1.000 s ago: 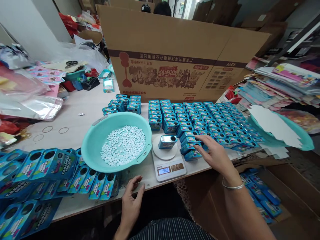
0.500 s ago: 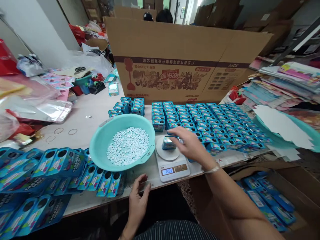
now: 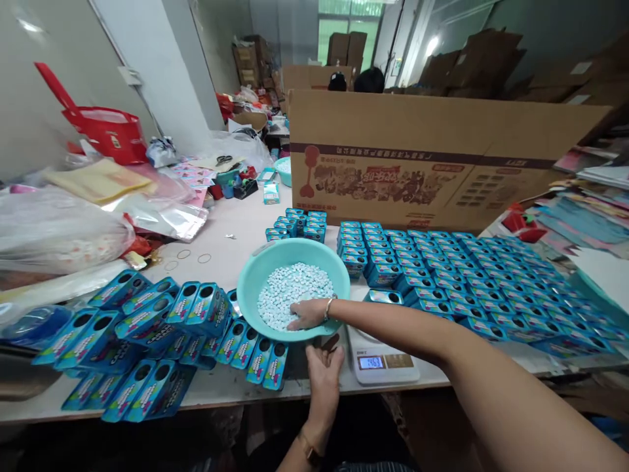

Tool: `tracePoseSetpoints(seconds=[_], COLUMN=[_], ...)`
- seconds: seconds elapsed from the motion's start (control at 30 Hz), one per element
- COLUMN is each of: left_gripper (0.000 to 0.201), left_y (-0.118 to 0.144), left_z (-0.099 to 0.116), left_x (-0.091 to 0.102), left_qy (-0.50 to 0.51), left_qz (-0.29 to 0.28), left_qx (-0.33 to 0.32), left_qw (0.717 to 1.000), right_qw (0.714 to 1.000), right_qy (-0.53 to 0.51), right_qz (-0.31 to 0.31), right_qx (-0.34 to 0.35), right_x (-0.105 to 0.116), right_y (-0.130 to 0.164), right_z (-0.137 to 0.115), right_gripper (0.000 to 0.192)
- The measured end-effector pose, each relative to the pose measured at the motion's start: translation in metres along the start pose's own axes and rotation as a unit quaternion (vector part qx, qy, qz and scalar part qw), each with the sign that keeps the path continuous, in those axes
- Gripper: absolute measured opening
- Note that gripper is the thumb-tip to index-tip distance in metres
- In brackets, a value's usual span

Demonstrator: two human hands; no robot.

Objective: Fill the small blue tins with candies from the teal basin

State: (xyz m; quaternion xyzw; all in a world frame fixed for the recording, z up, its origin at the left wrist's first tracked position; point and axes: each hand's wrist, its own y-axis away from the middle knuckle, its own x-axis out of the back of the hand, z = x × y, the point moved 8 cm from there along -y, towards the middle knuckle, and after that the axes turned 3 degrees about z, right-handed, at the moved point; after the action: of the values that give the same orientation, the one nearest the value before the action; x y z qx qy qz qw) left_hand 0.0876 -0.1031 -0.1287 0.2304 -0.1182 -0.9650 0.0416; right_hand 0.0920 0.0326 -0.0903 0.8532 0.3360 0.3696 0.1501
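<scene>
Fingers of the right hand (image 3: 307,314) are lying spread and loose among small pale-blue tablets (image 3: 292,298) in the round turquoise plastic basin (image 3: 255,285).
Below the basin's near rim, the left hand (image 3: 323,370) is resting on the table edge, fingers lightly curled and gripping nothing. Just right of the basin, a small blue tin (image 3: 383,297) is sitting on the white digital scale (image 3: 388,364), with rows of blue tins (image 3: 457,269) lying beyond.
</scene>
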Motion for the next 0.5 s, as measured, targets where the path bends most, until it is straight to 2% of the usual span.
tracePoseSetpoints(seconds=[0.07, 0.13, 0.23, 0.3, 0.33, 0.37, 0.43, 0.47, 0.5], left_gripper=[0.058, 0.057, 0.053, 0.055, 0.057, 0.058, 0.062, 0.063, 0.064], left_y=[0.001, 0.002, 0.002, 0.003, 0.003, 0.004, 0.006, 0.008, 0.010], left_z=[-0.002, -0.003, -0.001, -0.002, -0.004, -0.007, -0.015, -0.017, -0.018], left_x=[0.001, 0.003, 0.004, 0.008, 0.010, 0.012, 0.010, 0.005, -0.002], left_qy=[0.008, 0.013, 0.012, 0.009, 0.007, 0.005, -0.004, -0.011, -0.020], left_qz=[0.017, 0.034, 0.029, 0.033, 0.042, 0.051, 0.048, 0.030, -0.001], left_qx=[-0.006, -0.011, -0.016, -0.015, -0.008, 0.003, 0.031, 0.043, 0.050], left_qw=[1.000, 0.999, 0.999, 0.999, 0.999, 0.999, 0.998, 0.999, 0.999], right_qw=[0.991, 0.980, 0.963, 0.936, 0.908, 0.868, 0.758, 0.702, 0.657], right_qy=[-0.133, -0.195, -0.266, -0.352, -0.419, -0.496, -0.651, -0.710, -0.751], right_qz=[0.002, -0.008, -0.021, -0.012, -0.003, 0.011, 0.036, 0.043, 0.046], right_qx=[-0.016, -0.025, -0.024, -0.011, -0.007, -0.007, -0.022, -0.031, -0.034], right_x=[-0.003, -0.003, 0.007, 0.017, 0.022, 0.026, 0.029, 0.030, 0.030], right_y=[-0.007, -0.013, -0.012, -0.007, -0.005, -0.003, 0.002, 0.005, 0.009], right_z=[0.003, 0.005, 0.005, -0.001, -0.004, -0.007, -0.011, -0.013, -0.015], right_gripper=[0.036, 0.033, 0.032, 0.032, 0.033, 0.033, 0.031, 0.030, 0.029])
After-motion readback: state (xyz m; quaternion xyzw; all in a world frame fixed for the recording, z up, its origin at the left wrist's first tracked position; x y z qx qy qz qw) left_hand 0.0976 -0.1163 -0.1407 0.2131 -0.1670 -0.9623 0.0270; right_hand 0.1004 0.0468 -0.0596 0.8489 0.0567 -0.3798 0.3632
